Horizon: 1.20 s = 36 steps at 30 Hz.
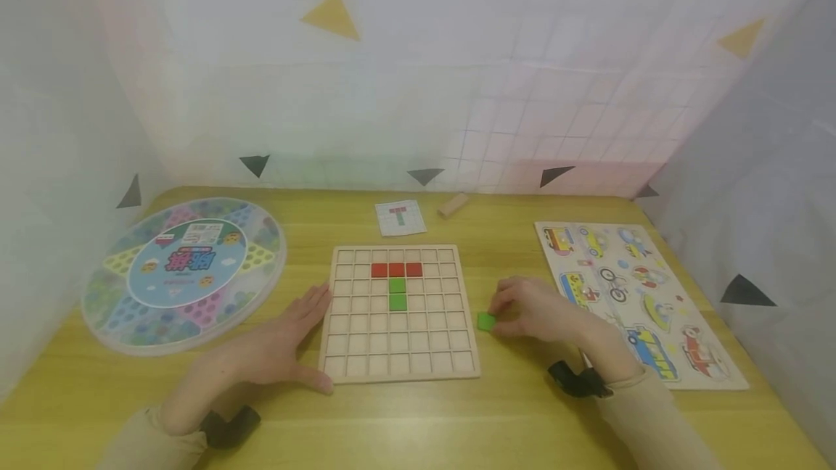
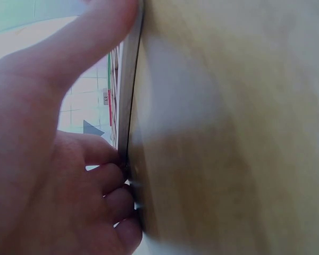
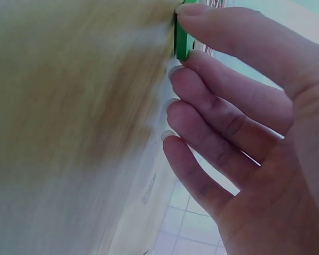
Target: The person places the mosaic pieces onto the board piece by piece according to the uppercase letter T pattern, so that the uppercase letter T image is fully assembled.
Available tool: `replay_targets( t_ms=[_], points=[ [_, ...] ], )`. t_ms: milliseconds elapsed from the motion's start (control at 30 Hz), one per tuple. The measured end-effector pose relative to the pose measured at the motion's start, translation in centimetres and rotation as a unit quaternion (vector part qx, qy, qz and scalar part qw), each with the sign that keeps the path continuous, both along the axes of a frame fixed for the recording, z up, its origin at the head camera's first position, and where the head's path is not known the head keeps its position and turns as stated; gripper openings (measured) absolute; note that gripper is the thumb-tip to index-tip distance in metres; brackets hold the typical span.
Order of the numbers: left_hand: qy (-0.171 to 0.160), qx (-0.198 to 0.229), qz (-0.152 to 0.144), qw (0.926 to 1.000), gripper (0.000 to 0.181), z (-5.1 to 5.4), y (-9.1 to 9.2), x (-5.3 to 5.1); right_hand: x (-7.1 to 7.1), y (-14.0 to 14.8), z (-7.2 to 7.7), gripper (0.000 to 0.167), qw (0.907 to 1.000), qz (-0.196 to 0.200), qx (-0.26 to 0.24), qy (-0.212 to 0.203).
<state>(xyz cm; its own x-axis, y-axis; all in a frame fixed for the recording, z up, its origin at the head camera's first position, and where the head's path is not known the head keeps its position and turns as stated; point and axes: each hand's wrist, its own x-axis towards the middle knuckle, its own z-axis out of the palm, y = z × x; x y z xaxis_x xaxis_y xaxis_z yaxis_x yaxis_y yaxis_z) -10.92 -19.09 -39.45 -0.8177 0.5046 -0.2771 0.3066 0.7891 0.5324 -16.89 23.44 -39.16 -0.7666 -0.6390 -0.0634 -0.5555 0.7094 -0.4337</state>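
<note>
A wooden grid board (image 1: 366,344) lies flat on the table. Three red tiles (image 1: 396,270) fill a row near its far side, with two green tiles (image 1: 398,294) in a column below the middle one. My left hand (image 1: 274,343) touches the board's left edge, thumb spread from the fingers at the near corner. Just right of the board, my right hand (image 1: 532,310) pinches a loose green tile (image 1: 485,321) between thumb and index finger, at table level. In the right wrist view the tile's edge (image 3: 183,40) shows between those two fingertips.
Behind the board lie a pattern card (image 1: 385,223) with a red and green T and a small wooden block (image 1: 453,205). A round game board (image 1: 98,296) is at the left. At the right lies a vehicle puzzle board (image 1: 610,318), partly under the right forearm.
</note>
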Motion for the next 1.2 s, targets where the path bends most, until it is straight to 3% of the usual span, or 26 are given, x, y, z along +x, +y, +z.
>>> replay_targets(
  t_ms=[700, 867, 1200],
  points=[
    [0.001, 0.007, 0.000, 1.0000, 0.133, -0.1, 0.0, 0.0, 0.0, -0.6, 0.8, 0.010, 0.9968, 0.004, -0.080, 0.007],
    [0.001, 0.006, 0.001, 1.0000, 0.133, -0.1, 0.0, 0.0, -0.2, -2.6, 1.8, 0.010, 0.9975, -0.002, -0.071, 0.003],
    [0.006, 0.009, 0.001, 0.9999, 0.133, -0.1, 0.0, 0.0, -1.2, -7.0, 3.1, 0.009, 0.9972, 0.032, -0.067, -0.001]
  ],
)
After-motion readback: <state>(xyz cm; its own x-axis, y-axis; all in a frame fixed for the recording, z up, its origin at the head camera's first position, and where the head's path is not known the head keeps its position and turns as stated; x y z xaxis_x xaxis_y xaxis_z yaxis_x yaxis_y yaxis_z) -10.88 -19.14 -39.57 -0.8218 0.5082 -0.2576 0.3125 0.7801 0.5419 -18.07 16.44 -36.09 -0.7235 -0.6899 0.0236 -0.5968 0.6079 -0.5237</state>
